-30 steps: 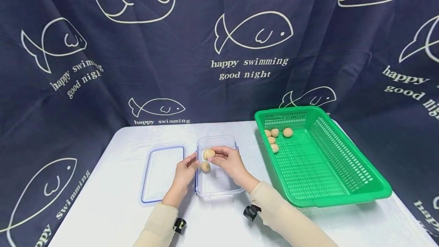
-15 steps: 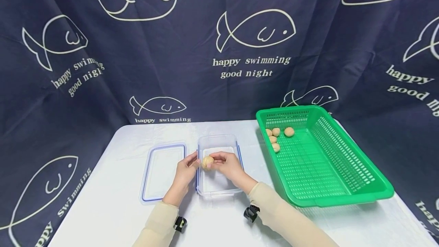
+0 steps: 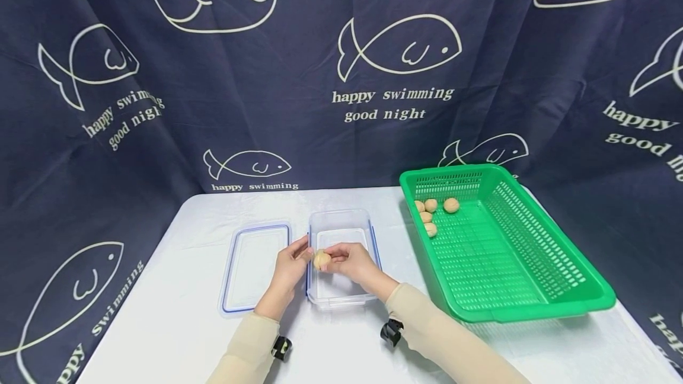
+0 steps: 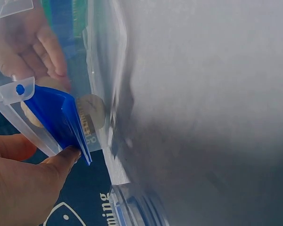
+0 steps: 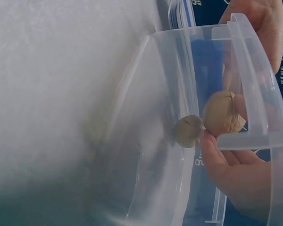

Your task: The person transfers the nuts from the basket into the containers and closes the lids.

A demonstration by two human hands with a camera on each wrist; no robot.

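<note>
My right hand (image 3: 352, 264) pinches a walnut (image 3: 321, 260) between thumb and fingers, low inside a clear plastic food box (image 3: 341, 301) near its left wall. A second walnut (image 5: 187, 131) lies on the box floor just below the held one in the right wrist view; in the head view it is hidden. At the box's left side, my left hand (image 3: 290, 265) grips the wall. Its thumb and finger are around the edge by a blue clip flap (image 4: 61, 115), which hangs outward in the left wrist view.
The blue-sealed lid (image 3: 226, 277) lies flat on the white table left of the box. To the right stands a green plastic basket (image 3: 507, 265) with several walnuts (image 3: 431, 205) along its far left side. A dark fish-print cloth (image 3: 299, 88) hangs behind the table.
My right hand has carried the walnut down and toward me inside the box, covering the second walnut in the head view. The left hand stays at the box's left wall.
</note>
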